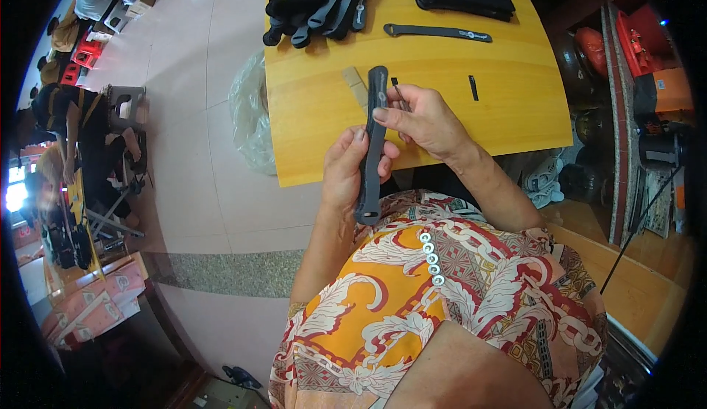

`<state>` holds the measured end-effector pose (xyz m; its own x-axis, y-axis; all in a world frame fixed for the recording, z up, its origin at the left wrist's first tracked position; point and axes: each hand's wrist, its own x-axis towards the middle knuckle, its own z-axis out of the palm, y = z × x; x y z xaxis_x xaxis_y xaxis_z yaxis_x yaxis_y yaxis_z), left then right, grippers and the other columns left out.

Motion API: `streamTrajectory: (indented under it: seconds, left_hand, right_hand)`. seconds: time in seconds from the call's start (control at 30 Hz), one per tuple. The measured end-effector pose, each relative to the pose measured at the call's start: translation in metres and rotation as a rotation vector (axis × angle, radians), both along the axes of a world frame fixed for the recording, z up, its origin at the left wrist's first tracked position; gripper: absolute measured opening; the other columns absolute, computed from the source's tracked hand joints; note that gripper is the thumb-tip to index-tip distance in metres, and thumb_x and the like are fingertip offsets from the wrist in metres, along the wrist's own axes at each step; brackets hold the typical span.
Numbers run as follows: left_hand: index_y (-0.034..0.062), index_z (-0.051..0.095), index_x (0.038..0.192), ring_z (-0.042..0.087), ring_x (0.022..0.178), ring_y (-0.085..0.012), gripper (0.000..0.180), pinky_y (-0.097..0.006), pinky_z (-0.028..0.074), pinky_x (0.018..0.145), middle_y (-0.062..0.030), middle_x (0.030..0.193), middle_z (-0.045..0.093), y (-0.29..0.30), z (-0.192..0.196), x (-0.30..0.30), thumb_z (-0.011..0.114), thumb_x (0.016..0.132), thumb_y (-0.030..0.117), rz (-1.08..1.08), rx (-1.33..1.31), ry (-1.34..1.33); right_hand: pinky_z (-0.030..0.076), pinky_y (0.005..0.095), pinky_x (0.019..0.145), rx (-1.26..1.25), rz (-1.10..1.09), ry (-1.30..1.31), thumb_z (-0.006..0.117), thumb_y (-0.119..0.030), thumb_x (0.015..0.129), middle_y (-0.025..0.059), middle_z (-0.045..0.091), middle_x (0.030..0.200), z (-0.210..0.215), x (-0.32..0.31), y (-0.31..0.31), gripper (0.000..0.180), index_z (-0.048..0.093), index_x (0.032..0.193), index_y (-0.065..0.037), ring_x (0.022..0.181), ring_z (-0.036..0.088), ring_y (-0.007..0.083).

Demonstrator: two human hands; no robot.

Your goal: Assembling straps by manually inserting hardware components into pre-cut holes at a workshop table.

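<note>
From here, the dark strap (371, 181) runs near to far above the yellow table's (442, 63) near edge, left hand (343, 167) clamped on its middle, right hand (428, 123) (thumb on top) gripping nearer the far end.

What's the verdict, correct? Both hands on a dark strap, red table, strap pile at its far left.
Colour's wrong: the head view shows a yellow table. Left hand and right hand are on the dark strap; the strap pile is at the table's far left.
</note>
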<state>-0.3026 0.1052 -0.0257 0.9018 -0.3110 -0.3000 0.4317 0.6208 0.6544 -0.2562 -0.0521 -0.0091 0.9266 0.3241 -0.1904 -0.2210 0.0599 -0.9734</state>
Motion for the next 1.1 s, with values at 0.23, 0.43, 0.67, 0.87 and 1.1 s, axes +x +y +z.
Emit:
streamTrajectory:
  seconds: [0.23,0.43,0.67,0.87,1.1]
  left_hand:
    - [0.0016,0.047,0.109,0.054,0.057,-0.0157,0.032,-0.024,0.039,0.045,-0.0138,0.082,0.060,-0.003,0.010,-0.013,0.045,0.092,0.028,-0.056,-0.090,0.138]
    - [-0.0027,0.049,0.111,0.046,0.050,-0.0122,0.038,-0.021,0.033,0.041,-0.0072,0.074,0.054,0.014,0.001,-0.020,0.042,0.092,0.030,-0.041,-0.010,0.078]
    - [-0.0023,0.050,0.106,0.039,0.040,-0.0110,0.041,-0.022,0.031,0.035,-0.0042,0.062,0.049,0.023,-0.001,-0.011,0.038,0.092,0.034,-0.093,-0.451,0.285]
    - [-0.0022,0.053,0.101,0.039,0.037,-0.0123,0.042,-0.023,0.031,0.033,-0.0035,0.055,0.050,0.017,0.004,-0.012,0.037,0.092,0.035,-0.080,-0.438,0.302]
    - [-0.0024,0.053,0.101,0.040,0.038,-0.0124,0.041,-0.022,0.033,0.035,-0.0045,0.059,0.053,0.014,0.008,-0.015,0.037,0.093,0.034,0.066,-0.345,0.292]
  right_hand:
    - [0.037,0.0197,0.046,0.202,-0.261,0.095,0.068,-0.014,0.076,0.0049,0.060,0.077,-0.005,0.025,-0.001,0.020,0.056,0.086,0.001,0.060,0.052,0.0082]
    - [0.036,0.0201,0.048,0.003,-0.218,0.013,0.050,-0.016,0.090,0.0034,0.054,0.075,-0.001,0.010,0.000,0.018,0.054,0.087,0.001,0.053,0.042,0.0054]
    - [0.044,0.0247,0.064,-0.359,0.099,-0.548,0.049,-0.004,0.088,0.0100,0.057,0.080,0.019,-0.042,-0.002,0.021,0.057,0.105,0.002,0.070,0.055,0.0165]
    - [0.050,0.0350,0.065,-0.289,0.208,-0.713,0.059,0.002,0.077,0.0149,0.059,0.084,0.036,-0.052,0.008,0.026,0.056,0.103,0.004,0.077,0.060,0.0305]
    - [0.049,0.0387,0.062,-0.345,0.229,-0.676,0.053,0.005,0.078,0.0169,0.057,0.082,0.034,-0.054,0.019,0.022,0.051,0.099,0.004,0.073,0.061,0.0320]
